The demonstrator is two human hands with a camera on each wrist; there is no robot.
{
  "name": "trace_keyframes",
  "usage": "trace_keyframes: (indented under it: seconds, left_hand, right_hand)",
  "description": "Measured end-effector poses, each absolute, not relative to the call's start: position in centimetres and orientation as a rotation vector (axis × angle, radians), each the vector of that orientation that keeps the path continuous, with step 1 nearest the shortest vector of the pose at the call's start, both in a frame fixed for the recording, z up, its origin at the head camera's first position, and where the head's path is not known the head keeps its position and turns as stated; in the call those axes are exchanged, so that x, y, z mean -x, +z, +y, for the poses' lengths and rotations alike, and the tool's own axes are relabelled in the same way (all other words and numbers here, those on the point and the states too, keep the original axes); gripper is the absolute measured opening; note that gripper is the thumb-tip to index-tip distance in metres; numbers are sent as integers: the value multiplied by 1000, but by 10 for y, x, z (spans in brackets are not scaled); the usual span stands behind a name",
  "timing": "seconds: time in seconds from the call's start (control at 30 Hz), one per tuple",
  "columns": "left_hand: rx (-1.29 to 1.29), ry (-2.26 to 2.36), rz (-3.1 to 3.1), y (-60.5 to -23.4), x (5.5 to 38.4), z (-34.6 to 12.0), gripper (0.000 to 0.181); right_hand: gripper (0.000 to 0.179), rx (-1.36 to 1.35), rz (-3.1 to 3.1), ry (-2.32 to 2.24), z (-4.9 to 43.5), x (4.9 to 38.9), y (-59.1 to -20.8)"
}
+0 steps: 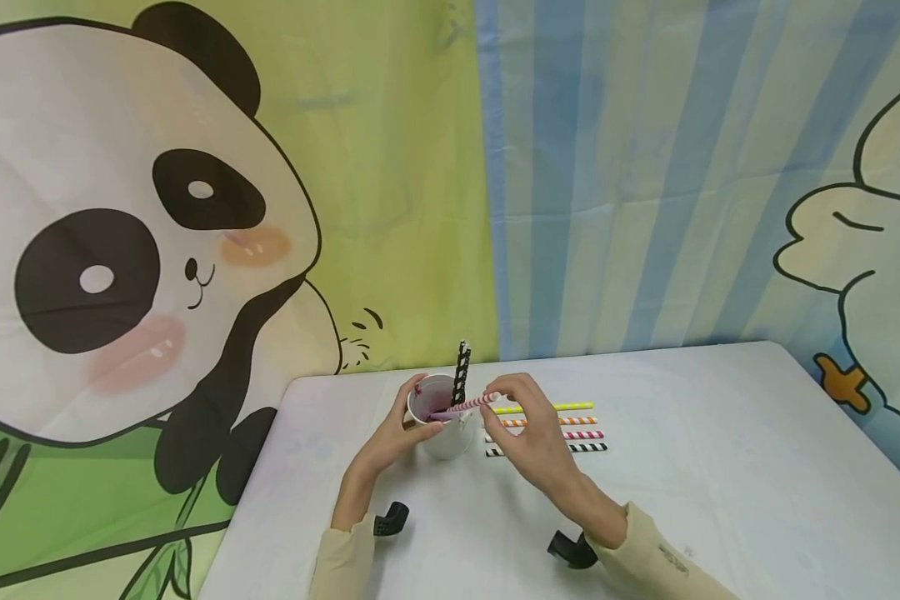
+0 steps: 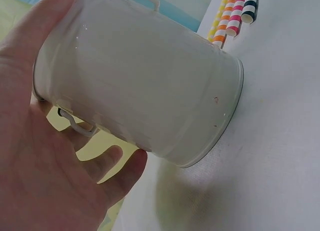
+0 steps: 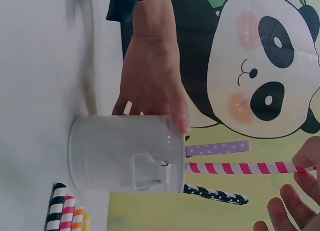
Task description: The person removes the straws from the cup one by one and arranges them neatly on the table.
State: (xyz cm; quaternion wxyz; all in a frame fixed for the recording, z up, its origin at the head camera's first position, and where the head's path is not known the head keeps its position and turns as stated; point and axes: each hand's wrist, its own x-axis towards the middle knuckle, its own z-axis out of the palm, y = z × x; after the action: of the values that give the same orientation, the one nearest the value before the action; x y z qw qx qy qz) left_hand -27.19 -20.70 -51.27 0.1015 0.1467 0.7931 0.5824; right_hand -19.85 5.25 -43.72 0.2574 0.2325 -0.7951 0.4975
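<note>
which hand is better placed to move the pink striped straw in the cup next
Probably the right hand: it pinches the outer end of the pink striped straw, and the row of straws lies nearer it. The left hand is busy holding the cup.

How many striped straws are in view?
5: a pink one in the right hand, reaching into the cup; yellow, orange, pink and black ones on the table. The cup may hide more.

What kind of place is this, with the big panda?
Perhaps a play or craft corner: a cartoon panda smiles from the cloth backdrop, and striped straws lie on a white table.
</note>
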Motion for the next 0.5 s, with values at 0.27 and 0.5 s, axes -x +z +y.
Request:
trace_keyframes:
  seconds: [0.27, 0.5]
  left_hand:
    - [-417, 1721, 2345, -512, 271, -207, 89]
    - [-416, 1720, 2336, -511, 270, -207, 88]
  right_hand:
    - [21, -613, -2131, 1365, 60, 197, -432]
    - [21, -596, -2086, 1385, 66, 194, -424]
